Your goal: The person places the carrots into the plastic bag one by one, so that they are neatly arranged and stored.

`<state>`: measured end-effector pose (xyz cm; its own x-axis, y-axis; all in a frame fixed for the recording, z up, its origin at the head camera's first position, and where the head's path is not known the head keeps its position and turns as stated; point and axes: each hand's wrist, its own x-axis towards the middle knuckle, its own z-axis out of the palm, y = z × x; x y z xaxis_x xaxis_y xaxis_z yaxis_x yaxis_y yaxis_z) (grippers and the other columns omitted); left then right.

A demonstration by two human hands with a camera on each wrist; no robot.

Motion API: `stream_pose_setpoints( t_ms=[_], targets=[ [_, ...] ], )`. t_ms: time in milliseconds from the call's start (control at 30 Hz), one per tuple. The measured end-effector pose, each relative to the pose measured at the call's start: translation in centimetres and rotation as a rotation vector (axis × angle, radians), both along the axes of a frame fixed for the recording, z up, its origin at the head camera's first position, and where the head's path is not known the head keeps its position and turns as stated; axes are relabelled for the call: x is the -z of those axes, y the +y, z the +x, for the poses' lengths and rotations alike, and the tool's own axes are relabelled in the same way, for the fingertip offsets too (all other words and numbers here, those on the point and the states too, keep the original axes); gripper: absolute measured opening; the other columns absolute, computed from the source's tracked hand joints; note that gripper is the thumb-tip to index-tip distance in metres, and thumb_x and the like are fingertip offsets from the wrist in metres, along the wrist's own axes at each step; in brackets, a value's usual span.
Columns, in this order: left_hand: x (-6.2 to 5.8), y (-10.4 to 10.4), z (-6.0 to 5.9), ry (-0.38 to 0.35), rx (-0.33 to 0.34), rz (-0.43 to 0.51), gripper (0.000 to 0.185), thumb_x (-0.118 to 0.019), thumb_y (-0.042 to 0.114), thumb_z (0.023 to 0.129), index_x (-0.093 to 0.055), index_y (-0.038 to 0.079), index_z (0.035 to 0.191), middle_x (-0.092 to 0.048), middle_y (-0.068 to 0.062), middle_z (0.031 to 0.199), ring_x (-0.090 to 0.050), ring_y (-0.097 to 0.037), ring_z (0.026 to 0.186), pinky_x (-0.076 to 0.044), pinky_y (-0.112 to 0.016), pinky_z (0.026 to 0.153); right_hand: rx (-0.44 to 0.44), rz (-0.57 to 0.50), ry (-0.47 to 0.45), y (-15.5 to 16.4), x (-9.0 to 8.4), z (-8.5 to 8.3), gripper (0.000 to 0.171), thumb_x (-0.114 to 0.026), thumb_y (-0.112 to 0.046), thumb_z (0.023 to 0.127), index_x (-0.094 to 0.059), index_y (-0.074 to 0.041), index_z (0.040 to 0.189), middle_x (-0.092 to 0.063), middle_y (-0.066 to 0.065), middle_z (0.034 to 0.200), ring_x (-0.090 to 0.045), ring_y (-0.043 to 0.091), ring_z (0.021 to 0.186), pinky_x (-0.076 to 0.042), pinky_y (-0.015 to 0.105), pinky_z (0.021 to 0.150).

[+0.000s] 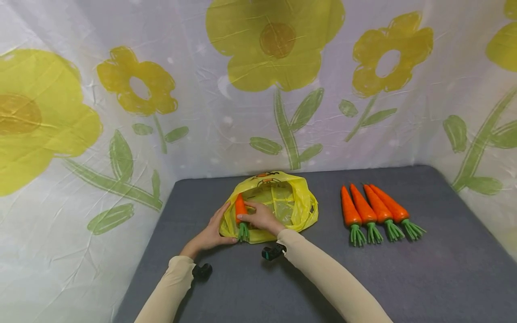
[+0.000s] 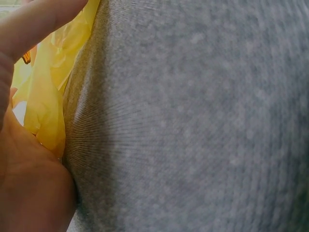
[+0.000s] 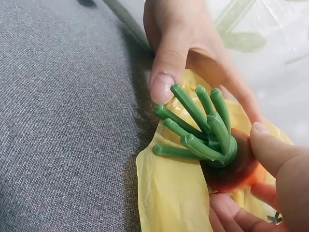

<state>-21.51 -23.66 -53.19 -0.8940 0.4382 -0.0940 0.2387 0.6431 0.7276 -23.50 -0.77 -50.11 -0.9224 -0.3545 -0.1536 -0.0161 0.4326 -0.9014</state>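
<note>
Yellow plastic meets our left hand [image 1: 211, 230], whose fingers spread wide and fairly straight along the left edge of the bag [image 1: 304, 208]. Just inside that edge is one carrot [image 1: 240, 209], tip away from us, green top at the near rim; our right hand [image 1: 263, 218] holds it between thumb and fingers. We judge it mostly in, and see no other inside. Farther right, four carrots [image 1: 363, 211] lie on the grey table [image 1: 315, 287], so most seem left.

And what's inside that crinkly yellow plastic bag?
One orange, cone-shaped carrot with green tops, pinched by the bare right hand, is partly inside the bag. Some of its inner plastic shows too; whatever the hand and carrot cover can't be seen.
</note>
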Motion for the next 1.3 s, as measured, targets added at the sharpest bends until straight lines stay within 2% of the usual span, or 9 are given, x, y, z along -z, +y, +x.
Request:
stream_pose_setpoints(
  t_ms=[233, 700, 867, 1033, 1300],
  targets=[
    [-0.3, 0.2, 0.1, -0.002, -0.006, 0.006, 0.117, -0.084, 0.036, 0.078, -0.001, 0.03, 0.161, -0.001, -0.013, 0.167, -0.007, -0.044, 0.152, -0.02, -0.073, 0.113, 0.003, -0.032, -0.021, 0.1, 0.0, -0.1, 0.065, -0.071, -0.038, 0.091, -0.049, -0.013, 0.147, -0.074, 0.013, 0.099, -0.062, 0.014, 0.066, -0.048, 0.022, 0.057],
    [-0.2, 0.3, 0.1, 0.012, -0.015, -0.011, 0.12, -0.086, 0.036, 0.076, -0.001, 0.028, 0.161, -0.002, -0.013, 0.167, -0.008, -0.044, 0.151, -0.02, -0.073, 0.113, 0.004, -0.02, -0.027, 0.2, -0.1, -0.2, 0.067, -0.071, -0.039, 0.091, -0.048, -0.011, 0.148, -0.073, 0.011, 0.086, -0.061, 0.013, 0.062, -0.048, 0.023, 0.056],
    [0.0, 0.2, 0.0, 0.012, -0.019, -0.012, 0.119, -0.086, 0.037, 0.076, -0.002, 0.03, 0.16, -0.003, -0.012, 0.167, -0.008, -0.043, 0.152, -0.019, -0.073, 0.114, -0.018, -0.013, -0.021, 0.5, -0.2, -0.1, 0.069, -0.07, -0.04, 0.092, -0.046, -0.009, 0.149, -0.074, 0.012, 0.089, -0.066, 0.016, 0.066, -0.052, 0.026, 0.059],
    [0.1, 0.1, 0.1, 0.01, -0.014, -0.009, 0.119, -0.085, 0.037, 0.077, -0.001, 0.028, 0.161, -0.001, -0.012, 0.167, -0.007, -0.044, 0.152, -0.019, -0.073, 0.113, -0.038, -0.021, -0.015, 0.8, -0.4, 0.0, 0.07, -0.069, -0.039, 0.092, -0.044, -0.008, 0.149, -0.074, 0.015, 0.1, -0.068, 0.018, 0.069, -0.055, 0.029, 0.063],
    [-0.2, 0.2, 0.1, -0.001, -0.017, 0.0, 0.12, -0.086, 0.037, 0.076, -0.001, 0.028, 0.161, 0.001, -0.013, 0.167, -0.005, -0.045, 0.152, -0.016, -0.074, 0.114, -0.043, -0.026, -0.03, 2.2, -1.1, 0.0, 0.068, -0.068, -0.04, 0.093, -0.044, -0.012, 0.15, -0.072, 0.018, 0.094, -0.062, 0.017, 0.064, -0.049, 0.027, 0.055]
  ],
)
